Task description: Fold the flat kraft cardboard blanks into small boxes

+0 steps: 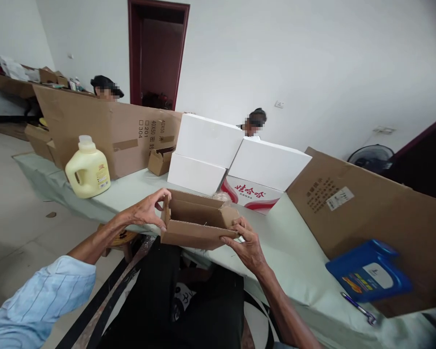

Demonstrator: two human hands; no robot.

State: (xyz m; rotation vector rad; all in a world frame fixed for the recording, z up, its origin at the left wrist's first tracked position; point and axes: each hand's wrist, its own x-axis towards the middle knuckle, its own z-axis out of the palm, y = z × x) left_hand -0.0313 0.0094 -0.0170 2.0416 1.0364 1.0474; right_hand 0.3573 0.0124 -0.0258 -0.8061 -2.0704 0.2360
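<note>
Between my two hands is a small brown cardboard box (199, 235), its open top facing up, at the near edge of the table. My left hand (154, 208) grips its left end, thumb and fingers on the end wall. At the opposite end, my right hand (245, 240) pinches the near right corner and end flap. The inside of the box looks dark, and I make out nothing lying in it. Just behind its far right corner sits a small crumpled clear plastic piece (222, 197), partly hidden.
A pale yellow jug (89, 169) stands left on the green-covered table (287, 252). Stacked white boxes (210, 140), a small brown box (160, 161) and large cardboard panels (131, 135) stand behind. A blue bottle (368, 271) and a purple pen-like tool (358, 308) lie right. Two people sit beyond.
</note>
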